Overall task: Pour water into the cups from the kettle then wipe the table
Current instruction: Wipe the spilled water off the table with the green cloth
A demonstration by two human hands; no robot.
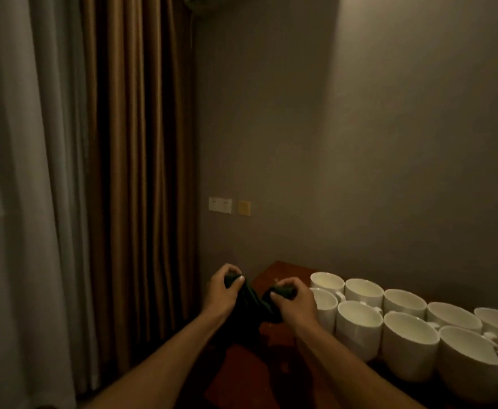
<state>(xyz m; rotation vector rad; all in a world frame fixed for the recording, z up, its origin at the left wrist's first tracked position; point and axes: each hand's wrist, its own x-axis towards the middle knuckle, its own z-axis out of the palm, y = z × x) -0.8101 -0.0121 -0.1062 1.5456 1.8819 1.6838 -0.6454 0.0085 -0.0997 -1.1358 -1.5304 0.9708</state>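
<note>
A dark green cloth (249, 308) hangs between both hands above the left end of the reddish-brown table (280, 270). My left hand (222, 290) grips one upper corner of the cloth. My right hand (290, 301) grips the other corner, just left of the cups. Several white cups (360, 323) stand in two rows along the table from the middle to the right edge. The nearest cups sit close to my right wrist. No kettle is in view.
A brown curtain (135, 172) and a pale sheer curtain (14, 187) hang at the left. The grey wall (360, 143) behind the table carries a white socket plate (220, 204) and a yellow plate (244, 207). The room is dim.
</note>
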